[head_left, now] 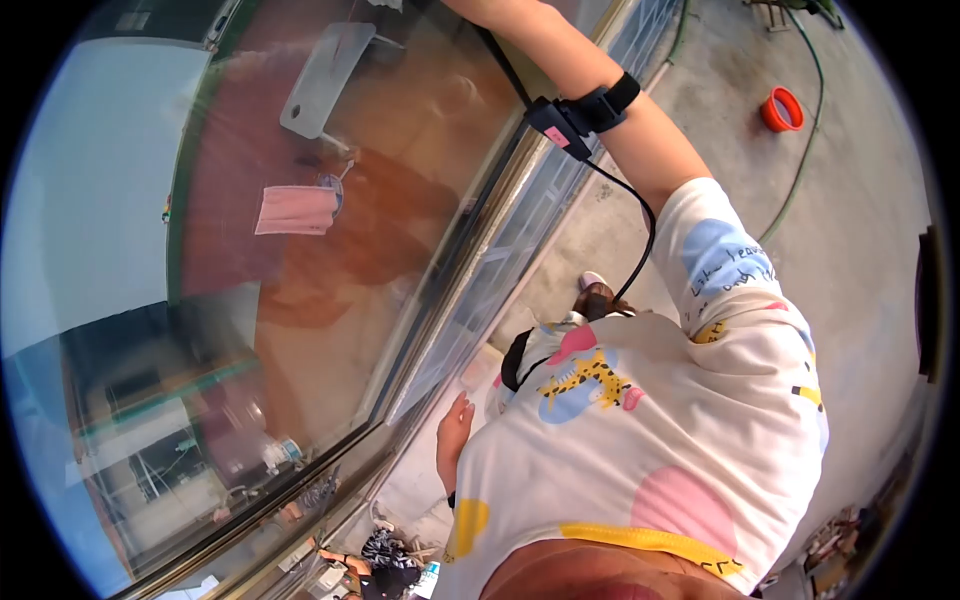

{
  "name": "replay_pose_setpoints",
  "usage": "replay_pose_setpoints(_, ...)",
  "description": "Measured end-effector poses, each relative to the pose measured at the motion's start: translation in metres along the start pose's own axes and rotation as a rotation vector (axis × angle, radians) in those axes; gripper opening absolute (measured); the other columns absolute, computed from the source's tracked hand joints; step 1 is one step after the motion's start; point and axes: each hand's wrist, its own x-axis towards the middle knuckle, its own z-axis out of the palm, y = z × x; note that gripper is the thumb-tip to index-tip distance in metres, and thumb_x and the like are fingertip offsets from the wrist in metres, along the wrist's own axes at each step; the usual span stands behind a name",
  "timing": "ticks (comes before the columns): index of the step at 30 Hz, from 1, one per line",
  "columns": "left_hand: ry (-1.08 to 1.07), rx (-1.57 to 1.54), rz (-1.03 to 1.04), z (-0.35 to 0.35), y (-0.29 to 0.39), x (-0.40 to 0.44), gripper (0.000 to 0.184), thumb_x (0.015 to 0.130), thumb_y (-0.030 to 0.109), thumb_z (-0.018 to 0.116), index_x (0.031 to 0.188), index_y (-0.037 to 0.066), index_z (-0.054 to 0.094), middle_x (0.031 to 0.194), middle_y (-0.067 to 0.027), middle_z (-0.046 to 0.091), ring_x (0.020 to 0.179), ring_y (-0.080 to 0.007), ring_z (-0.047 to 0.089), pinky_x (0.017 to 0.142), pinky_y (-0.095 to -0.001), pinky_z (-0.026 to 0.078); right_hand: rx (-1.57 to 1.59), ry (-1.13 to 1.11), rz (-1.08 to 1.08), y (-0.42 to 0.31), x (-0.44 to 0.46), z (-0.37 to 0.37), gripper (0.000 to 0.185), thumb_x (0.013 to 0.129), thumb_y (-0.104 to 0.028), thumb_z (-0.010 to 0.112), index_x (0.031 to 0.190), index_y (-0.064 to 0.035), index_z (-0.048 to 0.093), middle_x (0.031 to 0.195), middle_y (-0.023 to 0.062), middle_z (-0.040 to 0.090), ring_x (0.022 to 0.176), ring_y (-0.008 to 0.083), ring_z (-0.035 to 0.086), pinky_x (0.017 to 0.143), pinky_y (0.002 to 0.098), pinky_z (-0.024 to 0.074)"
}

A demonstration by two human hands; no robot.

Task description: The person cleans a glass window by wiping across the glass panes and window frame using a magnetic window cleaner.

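Note:
My right arm is raised across the top of the view, over a large glass pane (400,210) in a metal frame (470,260). Only the wrist end of my right hand (485,8) shows at the top edge; its fingers are cut off, so what they touch is hidden. A black strap with a small box (560,128) and a cable is on that forearm. Down at my left side hangs my left hand (455,435), fingers loosely extended with nothing in them. It is apart from the glass, near the lower part of the frame.
A red bucket (782,109) stands on the concrete floor (720,60) beside a green hose (808,150). In or behind the glass appear a pink cloth (297,210) and a pale board (328,80). Assorted items (385,560) lie low by the frame.

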Motion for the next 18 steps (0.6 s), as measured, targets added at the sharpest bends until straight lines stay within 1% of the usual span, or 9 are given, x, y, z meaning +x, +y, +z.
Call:
replay_pose_setpoints(2,-0.008,-0.042,0.029,0.006,-0.008,-0.001,0.047,0.094,0.033,0.054,0.137,0.014,0.049,0.121,-0.0175,0.063,0.109,-0.0315,0.062,0.091,-0.0378,0.048,0.023,-0.036,0.211,-0.003,-0.080,-0.005,0.060,0.090,-0.015,0.056,0.144,-0.0025,0.035,0.152,0.0270,0.018,0.141,0.0449,0.018,0.114,0.0478,0.0196)
replay_pose_setpoints(4,-0.030,-0.030,0.023,0.007,-0.007,0.000,0.047,0.095,0.033,0.054,0.137,0.014,0.048,0.121,-0.0172,0.063,0.110,-0.0311,0.062,0.092,-0.0377,0.048,0.034,-0.109,0.481,-0.013,-0.161,-0.007,0.064,0.094,-0.025,0.052,0.147,-0.0031,0.025,0.154,0.0246,0.016,0.142,0.0436,0.016,0.115,0.0438,0.0206)
replay_pose_setpoints(5,-0.039,-0.024,0.020,0.007,-0.006,0.001,0.047,0.095,0.033,0.054,0.138,0.014,0.048,0.121,-0.0169,0.063,0.110,-0.0307,0.062,0.092,-0.0376,0.048,-0.021,-0.126,0.527,-0.012,-0.194,-0.006,0.070,0.095,-0.031,0.050,0.149,-0.0016,0.016,0.154,0.0266,0.008,0.142,0.0459,0.011,0.115,0.0444,0.0186)
replay_pose_setpoints(8,-0.025,0.061,0.037,-0.003,0.023,-0.004,0.046,0.095,0.031,0.053,0.138,0.013,0.048,0.122,-0.0162,0.063,0.111,-0.0296,0.061,0.093,-0.0369,0.047,0.133,-0.077,0.940,-0.031,-0.258,-0.007,0.074,0.094,-0.033,0.049,0.149,0.0015,0.012,0.155,0.0270,0.001,0.144,0.0438,0.003,0.117,0.0448,0.0107)
replay_pose_setpoints(12,-0.035,0.068,0.027,-0.013,0.050,-0.007,0.045,0.096,0.030,0.053,0.137,0.014,0.049,0.122,-0.0156,0.063,0.112,-0.0288,0.061,0.093,-0.0362,0.047,0.164,-0.058,1.125,-0.033,-0.310,-0.002,0.073,0.096,-0.035,0.044,0.149,0.0013,0.008,0.156,0.0266,-0.001,0.144,0.0429,0.001,0.118,0.0434,0.0087)
replay_pose_setpoints(14,-0.013,0.040,0.029,-0.011,0.050,-0.008,0.045,0.095,0.030,0.054,0.137,0.014,0.049,0.123,-0.0156,0.062,0.113,-0.0289,0.060,0.094,-0.0359,0.047,0.208,-0.133,1.205,-0.021,-0.341,-0.001,0.070,0.098,-0.035,0.039,0.149,0.0000,0.007,0.156,0.0248,-0.001,0.145,0.0399,0.001,0.118,0.0411,0.0080)
replay_pose_setpoints(15,0.001,0.034,0.030,-0.010,0.054,-0.011,0.045,0.095,0.030,0.054,0.137,0.013,0.050,0.124,-0.0156,0.062,0.114,-0.0287,0.060,0.094,-0.0357,0.046,0.234,-0.100,1.318,-0.018,-0.347,-0.002,0.066,0.099,-0.034,0.036,0.150,-0.0016,0.009,0.156,0.0239,0.005,0.145,0.0381,0.004,0.118,0.0396,0.0096)
replay_pose_setpoints(16,0.000,0.024,0.016,-0.006,0.051,-0.014,0.045,0.095,0.030,0.054,0.137,0.013,0.050,0.124,-0.0156,0.062,0.114,-0.0287,0.060,0.094,-0.0357,0.046,0.240,-0.117,1.321,-0.015,-0.354,-0.008,0.066,0.099,-0.034,0.036,0.150,-0.0016,0.009,0.156,0.0239,0.005,0.145,0.0381,0.004,0.118,0.0396,0.0096)
replay_pose_setpoints(18,-0.020,0.024,0.014,0.001,0.043,-0.015,0.045,0.095,0.030,0.054,0.136,0.013,0.050,0.124,-0.0157,0.061,0.115,-0.0287,0.059,0.094,-0.0357,0.046,0.294,-0.264,1.391,-0.009,-0.356,-0.023,0.056,0.100,-0.034,0.033,0.143,-0.0001,0.025,0.150,0.0266,0.019,0.142,0.0416,0.014,0.116,0.0416,0.0152)
